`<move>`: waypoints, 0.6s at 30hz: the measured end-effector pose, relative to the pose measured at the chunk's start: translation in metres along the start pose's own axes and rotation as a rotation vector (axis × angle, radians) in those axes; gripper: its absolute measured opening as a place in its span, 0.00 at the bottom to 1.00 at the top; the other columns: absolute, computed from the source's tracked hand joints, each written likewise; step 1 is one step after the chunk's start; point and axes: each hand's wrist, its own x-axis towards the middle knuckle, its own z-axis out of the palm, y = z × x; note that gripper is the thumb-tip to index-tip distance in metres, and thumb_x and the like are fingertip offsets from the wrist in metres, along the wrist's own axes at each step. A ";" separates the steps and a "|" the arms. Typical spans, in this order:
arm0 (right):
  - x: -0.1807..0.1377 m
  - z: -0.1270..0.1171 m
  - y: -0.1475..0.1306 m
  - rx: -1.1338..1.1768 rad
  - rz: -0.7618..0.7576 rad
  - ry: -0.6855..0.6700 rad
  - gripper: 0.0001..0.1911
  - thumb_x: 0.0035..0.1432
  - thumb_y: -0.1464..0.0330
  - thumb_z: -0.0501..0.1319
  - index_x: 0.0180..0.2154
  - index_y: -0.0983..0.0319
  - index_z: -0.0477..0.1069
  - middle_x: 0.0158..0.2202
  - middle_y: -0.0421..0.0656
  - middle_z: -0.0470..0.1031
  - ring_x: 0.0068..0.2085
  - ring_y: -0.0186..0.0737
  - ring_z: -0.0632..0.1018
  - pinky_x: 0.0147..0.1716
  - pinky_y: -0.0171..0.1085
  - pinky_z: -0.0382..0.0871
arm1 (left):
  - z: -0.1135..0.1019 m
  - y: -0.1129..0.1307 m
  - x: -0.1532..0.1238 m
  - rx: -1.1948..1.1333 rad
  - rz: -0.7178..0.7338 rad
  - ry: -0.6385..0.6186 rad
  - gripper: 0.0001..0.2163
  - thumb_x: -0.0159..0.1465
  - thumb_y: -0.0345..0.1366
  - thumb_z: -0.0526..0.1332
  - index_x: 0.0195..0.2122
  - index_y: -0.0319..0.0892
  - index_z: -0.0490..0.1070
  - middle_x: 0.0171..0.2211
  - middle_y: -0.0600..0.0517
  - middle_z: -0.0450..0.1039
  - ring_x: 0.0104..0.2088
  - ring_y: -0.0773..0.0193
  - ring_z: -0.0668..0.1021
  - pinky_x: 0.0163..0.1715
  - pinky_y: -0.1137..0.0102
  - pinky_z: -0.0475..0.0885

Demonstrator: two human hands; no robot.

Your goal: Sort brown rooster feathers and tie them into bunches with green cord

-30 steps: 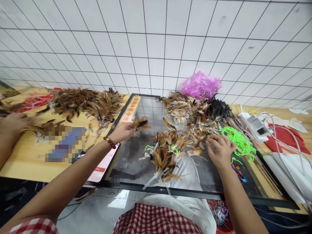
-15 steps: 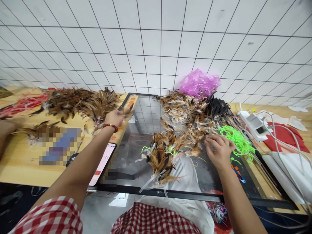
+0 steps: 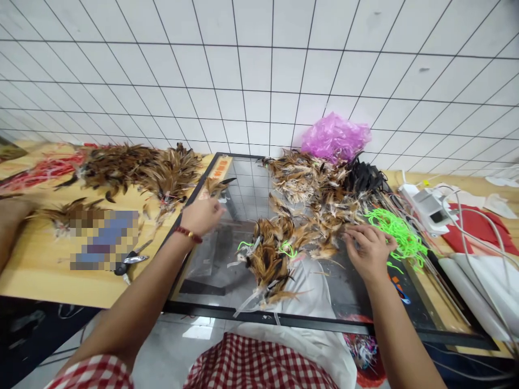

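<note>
My left hand (image 3: pixel 203 217) is closed on a small bunch of brown feathers (image 3: pixel 219 187), whose dark tips point up and right over the glass panel (image 3: pixel 243 189). My right hand (image 3: pixel 370 253) has its thumb and fingers bent together at the edge of the loose brown feathers (image 3: pixel 320 229); what lies between the fingertips is too small to make out. In front of me, on the glass, rests a feather cluster (image 3: pixel 265 259) with bright green cord (image 3: pixel 288 249) and clear strips. A heap of green cord (image 3: pixel 399 237) lies just beyond my right hand.
Brown feather piles (image 3: pixel 133 167) and red strands (image 3: pixel 48 170) cover the back left. A pink plastic bag (image 3: pixel 334 136) sits behind feathers by the wall. Keys (image 3: pixel 132 259) lie left; white power strip (image 3: pixel 430 208) and cables stand right. Another person's arm (image 3: pixel 14 221) reaches in at far left.
My left hand has moved right and toward me, bringing the feathers away from the left pile and over the glass. My right hand stays in nearly the same place.
</note>
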 end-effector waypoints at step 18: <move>-0.002 0.003 0.003 0.000 0.018 -0.061 0.04 0.59 0.66 0.62 0.32 0.56 0.76 0.35 0.39 0.80 0.45 0.44 0.76 0.51 0.49 0.49 | 0.039 0.063 -0.051 -0.193 0.160 -0.145 0.06 0.54 0.38 0.58 0.28 0.45 0.74 0.32 0.47 0.79 0.35 0.57 0.79 0.30 0.69 0.64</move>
